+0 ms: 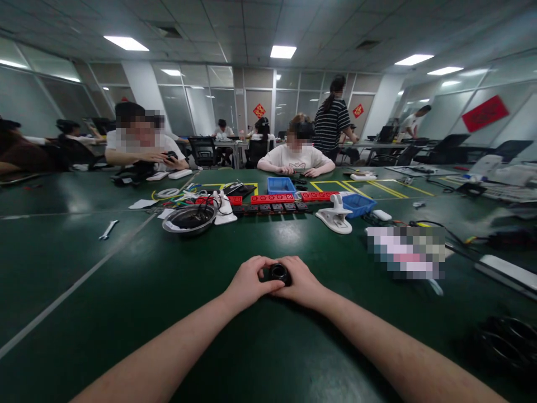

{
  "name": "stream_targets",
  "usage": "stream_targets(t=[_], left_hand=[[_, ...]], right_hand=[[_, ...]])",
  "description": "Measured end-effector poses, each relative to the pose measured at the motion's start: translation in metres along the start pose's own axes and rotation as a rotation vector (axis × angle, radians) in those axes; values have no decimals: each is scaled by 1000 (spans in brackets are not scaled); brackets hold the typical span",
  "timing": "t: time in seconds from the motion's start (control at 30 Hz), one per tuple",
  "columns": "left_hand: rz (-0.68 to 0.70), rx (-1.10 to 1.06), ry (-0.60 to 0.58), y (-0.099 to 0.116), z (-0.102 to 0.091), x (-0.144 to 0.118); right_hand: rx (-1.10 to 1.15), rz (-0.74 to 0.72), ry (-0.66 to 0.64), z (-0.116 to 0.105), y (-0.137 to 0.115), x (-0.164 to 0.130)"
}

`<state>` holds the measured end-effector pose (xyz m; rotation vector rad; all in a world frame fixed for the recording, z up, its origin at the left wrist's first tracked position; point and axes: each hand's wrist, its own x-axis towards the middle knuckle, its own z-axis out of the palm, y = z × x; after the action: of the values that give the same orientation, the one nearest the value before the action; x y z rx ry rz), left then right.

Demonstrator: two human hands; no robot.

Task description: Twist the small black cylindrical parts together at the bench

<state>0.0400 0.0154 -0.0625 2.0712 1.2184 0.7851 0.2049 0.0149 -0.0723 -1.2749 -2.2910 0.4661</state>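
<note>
Here the person's left hand (247, 281) and right hand (302, 281) close together around a small black round part (279, 273), held just above the green table (126, 291); the work looks mid-way, nothing set down. Farther off lie a metal bowl (189, 218), a wrench (108, 229) and blue bins (281, 185).

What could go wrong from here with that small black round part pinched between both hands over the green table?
1. The small black round part is held only by fingertips of the left hand and right hand; a slip might let it roll across the green table.
2. Fingers hide most of it, so its alignment is hard to judge.
</note>
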Motion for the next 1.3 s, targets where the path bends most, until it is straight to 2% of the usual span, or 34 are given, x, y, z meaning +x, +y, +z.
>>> stream_targets(t=[0.1, 0.17, 0.4, 0.63, 0.83, 1.13, 1.3], left_hand=[[26, -197, -279, -4, -10, 0], [20, -263, -356, -6, -13, 0], [184, -104, -254, -1, -17, -2], [202, -14, -267, 8, -24, -5], [246, -48, -291, 10, -23, -5], [170, -3, -298, 11, -21, -4], [139, 83, -274, 14, -21, -4]], right_hand=[[178, -161, -207, -15, 6, -3], [214, -221, -281, -21, 8, -4], [226, -257, -293, -25, 7, -4], [347, -150, -410, -27, 9, -3], [353, -151, -397, -25, 12, -2], [310, -161, -466, -31, 15, 0], [290, -113, -410, -25, 18, -1]])
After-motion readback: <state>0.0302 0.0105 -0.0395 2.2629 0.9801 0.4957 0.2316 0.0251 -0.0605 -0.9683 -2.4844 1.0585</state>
